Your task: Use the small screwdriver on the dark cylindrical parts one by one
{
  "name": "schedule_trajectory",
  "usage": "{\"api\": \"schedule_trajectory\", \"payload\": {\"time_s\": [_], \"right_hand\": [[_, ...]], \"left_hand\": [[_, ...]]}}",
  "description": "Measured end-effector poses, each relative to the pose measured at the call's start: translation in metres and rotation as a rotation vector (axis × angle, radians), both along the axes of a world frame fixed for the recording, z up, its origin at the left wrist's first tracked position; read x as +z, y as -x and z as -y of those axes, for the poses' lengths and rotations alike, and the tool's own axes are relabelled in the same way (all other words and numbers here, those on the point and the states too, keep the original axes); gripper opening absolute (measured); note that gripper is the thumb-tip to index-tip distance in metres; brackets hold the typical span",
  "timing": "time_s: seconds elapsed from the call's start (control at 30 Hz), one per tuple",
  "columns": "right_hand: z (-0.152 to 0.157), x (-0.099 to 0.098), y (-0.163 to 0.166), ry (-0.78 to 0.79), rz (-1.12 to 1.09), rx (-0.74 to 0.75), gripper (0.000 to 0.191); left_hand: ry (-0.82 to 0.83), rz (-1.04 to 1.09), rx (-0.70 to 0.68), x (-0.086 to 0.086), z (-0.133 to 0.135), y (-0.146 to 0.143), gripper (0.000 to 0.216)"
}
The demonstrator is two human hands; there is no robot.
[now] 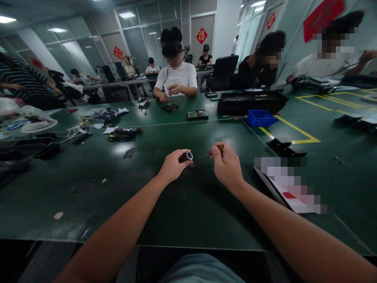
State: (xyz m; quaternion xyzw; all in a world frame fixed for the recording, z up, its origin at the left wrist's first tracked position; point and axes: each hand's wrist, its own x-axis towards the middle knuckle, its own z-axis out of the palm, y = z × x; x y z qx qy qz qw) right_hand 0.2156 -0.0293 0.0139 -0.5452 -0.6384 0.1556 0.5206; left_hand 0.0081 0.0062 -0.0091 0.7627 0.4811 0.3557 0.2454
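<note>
My left hand [173, 165] is closed around a short black cylinder [185, 157] with a bright white ring on its end, which faces right. A screwdriver [203, 155] with a thin metal shaft and reddish handle is pinched in my right hand [226, 163]. Its tip points left toward the cylinder, with a small gap between them. Just under the cylinder, by my left thumb, shows a small dark round piece [192, 165], too small to name. Both hands are above the green table [188, 212].
Ahead lie a circuit-board device [197, 114], a long black tray [251, 103] and a blue bin [262, 118]. A coiled black cable [120, 135] is at left; black brackets [285, 148] and a white booklet [290, 192] are at right. A co-worker [176, 76] sits opposite.
</note>
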Motion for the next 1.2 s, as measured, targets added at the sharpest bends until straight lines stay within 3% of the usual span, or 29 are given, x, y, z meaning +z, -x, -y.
{"api": "schedule_trajectory", "payload": {"time_s": [0.13,0.23,0.37,0.53,0.9,1.07,1.2], "right_hand": [[0.001,0.0,0.0,-0.004,0.0,0.02,0.017],[0.001,-0.001,0.0,-0.001,-0.005,0.034,0.017],[0.001,-0.001,0.0,0.003,-0.001,0.04,0.017],[0.002,0.001,0.001,0.013,0.012,0.045,0.017],[0.0,0.0,0.001,0.004,0.001,0.051,0.017],[0.001,0.001,0.002,0.016,-0.012,0.056,0.017],[0.001,0.0,0.001,0.017,-0.022,0.063,0.018]], "left_hand": [[0.074,0.227,-0.001,-0.005,-0.005,0.0,0.043],[0.109,0.252,0.014,-0.005,-0.005,0.001,0.037],[0.133,0.096,0.04,0.006,0.002,0.002,0.033],[-0.025,-0.148,-0.019,0.019,0.009,0.0,0.026],[-0.035,-0.554,-0.153,0.01,0.009,-0.004,0.032],[-0.019,-0.504,-0.127,0.011,0.006,-0.003,0.029],[0.066,-0.27,-0.027,0.012,-0.004,0.011,0.029]]}}
